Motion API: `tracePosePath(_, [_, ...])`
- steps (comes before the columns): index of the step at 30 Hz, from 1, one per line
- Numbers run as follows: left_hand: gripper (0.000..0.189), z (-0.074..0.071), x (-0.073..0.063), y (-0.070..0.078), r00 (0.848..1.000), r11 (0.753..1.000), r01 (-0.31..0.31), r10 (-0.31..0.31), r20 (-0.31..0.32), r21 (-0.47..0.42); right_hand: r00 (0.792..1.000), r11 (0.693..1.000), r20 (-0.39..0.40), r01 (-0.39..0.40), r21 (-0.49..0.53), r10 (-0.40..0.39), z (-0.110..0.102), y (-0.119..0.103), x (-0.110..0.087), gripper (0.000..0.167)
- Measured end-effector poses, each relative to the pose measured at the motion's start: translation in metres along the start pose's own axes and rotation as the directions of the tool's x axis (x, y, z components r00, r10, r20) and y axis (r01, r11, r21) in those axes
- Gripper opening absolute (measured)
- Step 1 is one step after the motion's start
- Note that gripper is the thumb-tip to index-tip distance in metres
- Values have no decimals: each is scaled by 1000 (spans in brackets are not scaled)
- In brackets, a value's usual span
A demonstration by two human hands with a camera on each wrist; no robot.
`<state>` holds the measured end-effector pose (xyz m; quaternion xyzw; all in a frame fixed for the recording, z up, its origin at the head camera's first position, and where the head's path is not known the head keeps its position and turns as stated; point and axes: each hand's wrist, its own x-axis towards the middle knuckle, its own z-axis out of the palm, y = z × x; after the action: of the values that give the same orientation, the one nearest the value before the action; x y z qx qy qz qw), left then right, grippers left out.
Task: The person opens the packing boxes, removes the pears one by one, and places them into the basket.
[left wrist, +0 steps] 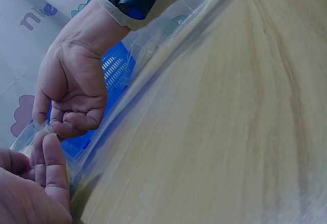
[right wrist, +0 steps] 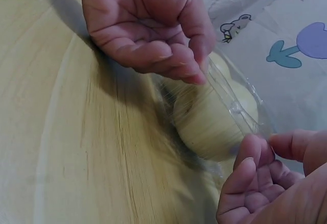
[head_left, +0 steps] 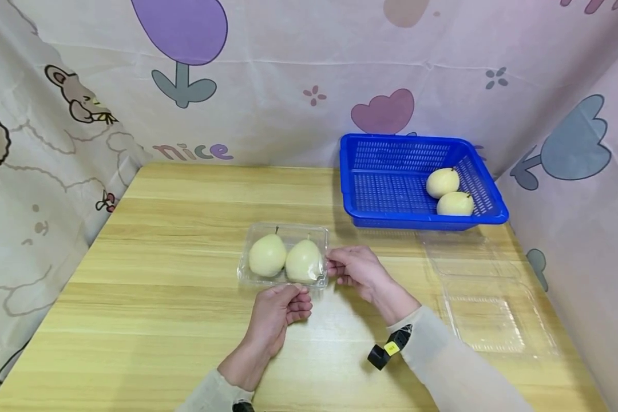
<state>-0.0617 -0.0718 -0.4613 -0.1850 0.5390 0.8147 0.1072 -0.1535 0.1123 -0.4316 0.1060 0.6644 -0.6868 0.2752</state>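
A clear plastic clamshell box [head_left: 243, 269] lies closed on the wooden table, in front of me. Inside sit two pale yellow pears, a left pear [head_left: 267, 255] and a right pear [head_left: 305, 260], side by side with stems toward the far side. My left hand [head_left: 274, 317] pinches the near edge of the box between thumb and forefinger. At its right edge, my right hand [head_left: 360, 272] pinches the rim the same way. In the right wrist view, both sets of fingertips are at the lid's edge, with a pear [right wrist: 209, 117] showing through the plastic.
A blue plastic basket [head_left: 381, 220] stands at the back right, holding two more pears [head_left: 455, 204] in its right end. Nearer on the right, another clear clamshell [head_left: 486, 320] lies open on the table [head_left: 149, 274]. Printed curtains [head_left: 278, 114] enclose the back and sides.
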Motion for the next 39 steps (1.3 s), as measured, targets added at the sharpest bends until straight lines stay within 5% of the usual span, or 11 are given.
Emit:
tracePosePath(7, [20, 0, 0, 0, 1000, 1000, -1, 1, -6, -1, 996, 999, 87, 17, -32, -14, -7, 0, -3, 19])
tracePosePath(15, [19, -1, 0, -1, 1000, 1000, -11, 11, -5, 3, 997, 999, 82, 7, 52, -11, -4, 3, -2, 6])
tracePosePath(26, [18, 1, 0, 0, 999, 999, -26, 27, -23, 25, 998, 989, 54, -46, 143, 39, -1, 3, -2, 14])
tracePosePath(31, [18, 1, 0, 0, 1000, 999, -19, 19, -23, 26, 995, 992, 95, -13, 122, 1, -2, 3, -4, 5])
tracePosePath(39, [19, 0, 2, 0, 1000, 1000, -15, 16, -20, 23, 990, 994, 138, 9, 112, -24, -2, 5, -5, 13])
